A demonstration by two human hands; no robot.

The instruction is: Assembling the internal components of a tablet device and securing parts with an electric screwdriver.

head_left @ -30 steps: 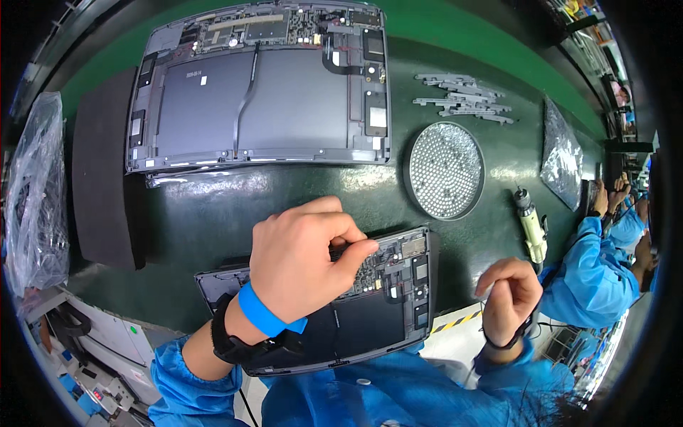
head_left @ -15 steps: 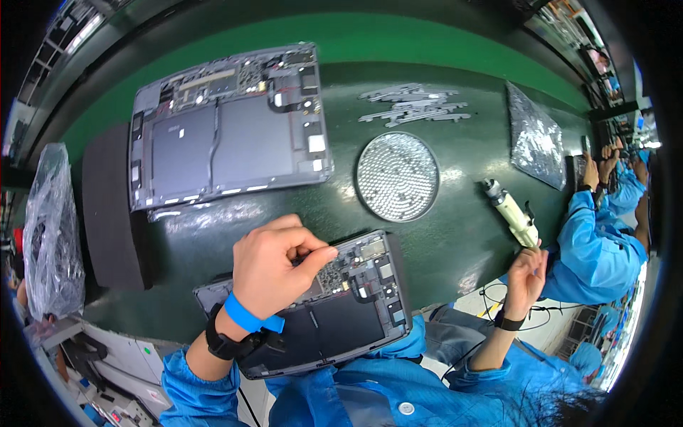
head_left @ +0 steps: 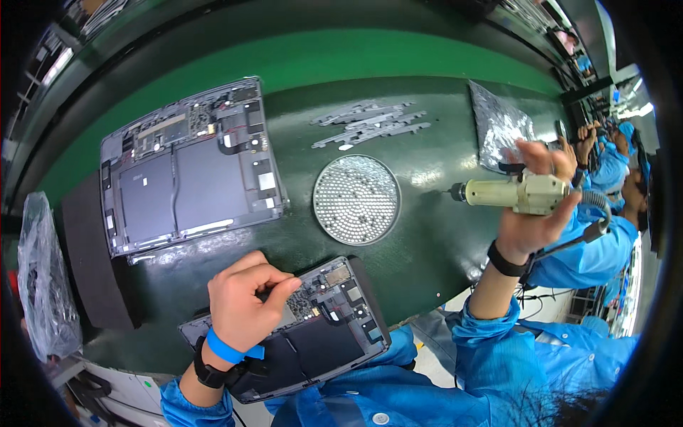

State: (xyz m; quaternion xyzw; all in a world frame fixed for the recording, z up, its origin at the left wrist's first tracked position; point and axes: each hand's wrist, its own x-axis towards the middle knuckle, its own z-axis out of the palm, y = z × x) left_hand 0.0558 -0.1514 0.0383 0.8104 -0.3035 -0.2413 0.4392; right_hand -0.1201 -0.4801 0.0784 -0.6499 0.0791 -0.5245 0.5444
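Observation:
My left hand [head_left: 245, 292], with a blue wrist strap, hovers over the upper part of an opened laptop base [head_left: 320, 356] at the table's near edge. Its thumb and forefinger are pinched together by the circuit board; anything between them is too small to make out. My right hand [head_left: 525, 231] holds a cream electric screwdriver [head_left: 498, 193] raised off the table, its bit pointing left. The thumb lies below the tool and the fingers reach over its rear part. Left of the screwdriver stands a round dimpled tray [head_left: 357, 200] with small dark pieces, probably screws, in it.
A second opened laptop base [head_left: 192, 171] lies at the far left, beside a dark foam pad [head_left: 96, 263] and a clear plastic bag [head_left: 46, 285]. Grey strips [head_left: 370, 124] are piled behind the tray. A silvery bag [head_left: 498, 124] and co-workers in blue are at the right.
My right hand has picked the screwdriver up from the table and turned it so its bit points left. My left hand keeps its pinch over the near laptop base. The view has shifted.

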